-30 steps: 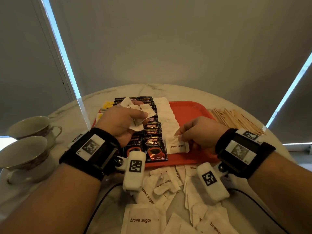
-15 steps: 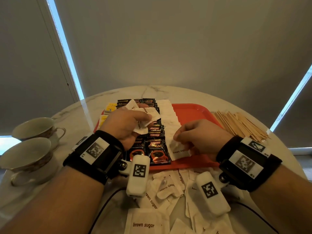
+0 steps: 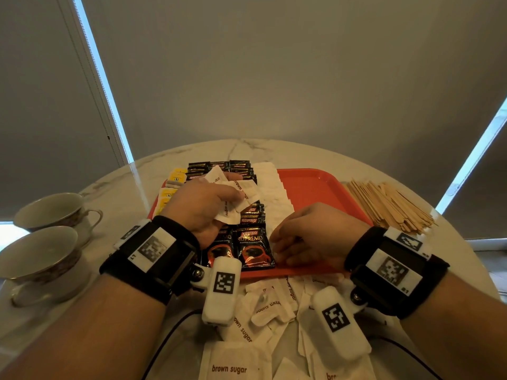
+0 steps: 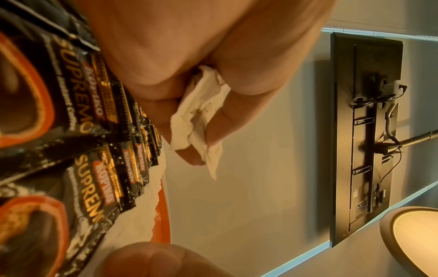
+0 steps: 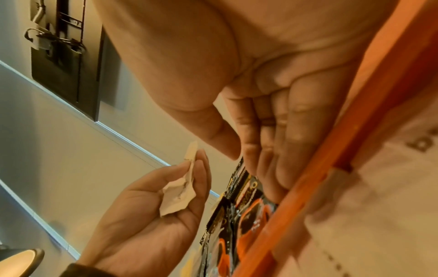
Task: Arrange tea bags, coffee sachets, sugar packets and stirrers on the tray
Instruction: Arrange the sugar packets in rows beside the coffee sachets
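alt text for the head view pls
The left hand grips several brown sugar packets above an orange tray lined with coffee sachets, while the right hand lies flat at the tray's near edge.

Head view overhead, wrist views upward, tray (image 3: 315, 185) shared

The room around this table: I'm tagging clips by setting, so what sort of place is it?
Probably a hotel room or lounge: round marble table, teacups, tray of sachets, drawn blinds.
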The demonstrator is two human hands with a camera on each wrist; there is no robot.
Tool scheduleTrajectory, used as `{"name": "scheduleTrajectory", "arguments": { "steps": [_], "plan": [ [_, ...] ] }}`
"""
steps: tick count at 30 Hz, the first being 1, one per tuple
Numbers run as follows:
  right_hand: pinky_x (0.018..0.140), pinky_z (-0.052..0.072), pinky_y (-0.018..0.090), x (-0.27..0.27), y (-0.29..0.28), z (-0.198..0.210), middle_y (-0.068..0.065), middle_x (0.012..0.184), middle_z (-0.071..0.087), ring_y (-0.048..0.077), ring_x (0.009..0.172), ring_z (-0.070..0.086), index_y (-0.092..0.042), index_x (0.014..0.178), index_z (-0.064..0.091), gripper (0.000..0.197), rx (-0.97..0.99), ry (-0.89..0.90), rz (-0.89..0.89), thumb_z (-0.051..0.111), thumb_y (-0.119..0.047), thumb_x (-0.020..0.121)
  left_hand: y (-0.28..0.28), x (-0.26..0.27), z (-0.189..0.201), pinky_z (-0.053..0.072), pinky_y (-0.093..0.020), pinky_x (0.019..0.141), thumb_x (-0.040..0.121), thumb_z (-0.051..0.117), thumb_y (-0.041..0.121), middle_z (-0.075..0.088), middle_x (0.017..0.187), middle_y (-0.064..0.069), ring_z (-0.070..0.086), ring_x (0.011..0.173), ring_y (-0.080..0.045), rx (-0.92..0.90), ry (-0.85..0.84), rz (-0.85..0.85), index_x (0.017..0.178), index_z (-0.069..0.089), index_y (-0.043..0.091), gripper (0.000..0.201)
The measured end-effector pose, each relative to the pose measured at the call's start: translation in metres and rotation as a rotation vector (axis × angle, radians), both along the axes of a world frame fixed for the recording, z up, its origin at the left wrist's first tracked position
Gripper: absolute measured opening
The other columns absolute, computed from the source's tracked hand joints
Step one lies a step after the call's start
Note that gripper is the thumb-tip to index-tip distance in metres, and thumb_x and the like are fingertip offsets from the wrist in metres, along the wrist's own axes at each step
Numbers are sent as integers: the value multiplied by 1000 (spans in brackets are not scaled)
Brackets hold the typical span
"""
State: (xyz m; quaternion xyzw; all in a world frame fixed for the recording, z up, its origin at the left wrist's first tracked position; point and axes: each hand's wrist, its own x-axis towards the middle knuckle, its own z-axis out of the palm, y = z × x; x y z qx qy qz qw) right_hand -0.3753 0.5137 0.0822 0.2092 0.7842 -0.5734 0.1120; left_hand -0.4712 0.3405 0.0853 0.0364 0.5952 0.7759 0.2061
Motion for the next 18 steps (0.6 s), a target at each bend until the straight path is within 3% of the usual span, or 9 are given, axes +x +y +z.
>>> {"name": "scheduleTrajectory", "arguments": {
  "steps": [3,8,11,15,18],
  "plan": [
    [76,64,38,-1,-2,-2,23,93,76,35,87,76,4,100,75,14,-68,-3,-38,66,-4,93,0,-1,-1,61,-33,57,88,64,-15,80,91,-15,79,75,-26,-3,3,5,106,75,11,33],
    [70,63,36,1,-2,-3,28,104,73,31,78,73,8,103,73,17,-168,3,-98,58,-1,97,1,-1,-2,61,-34,57,87,64,-17,80,91,-16,79,73,-26,7,6,4,104,74,10,33],
    [70,63,36,1,-1,-3,29,101,73,31,77,72,8,104,72,17,-198,16,-107,60,-2,97,1,1,-1,61,-36,57,85,68,-16,80,88,-14,79,73,-27,-4,18,-14,108,73,10,35],
    [63,56,32,-7,-3,4,13,78,68,23,68,65,2,108,70,28,-269,157,-114,67,-24,97,2,4,-2,63,-44,69,80,74,-15,77,106,-18,77,89,-32,-39,101,-27,118,68,11,46],
    [72,59,36,-18,-4,9,8,84,72,21,74,68,-8,106,72,35,-295,239,-87,72,-39,91,4,7,-2,61,-40,66,79,76,-14,75,104,-15,76,88,-29,-66,159,-43,121,65,13,51]
  ]
}}
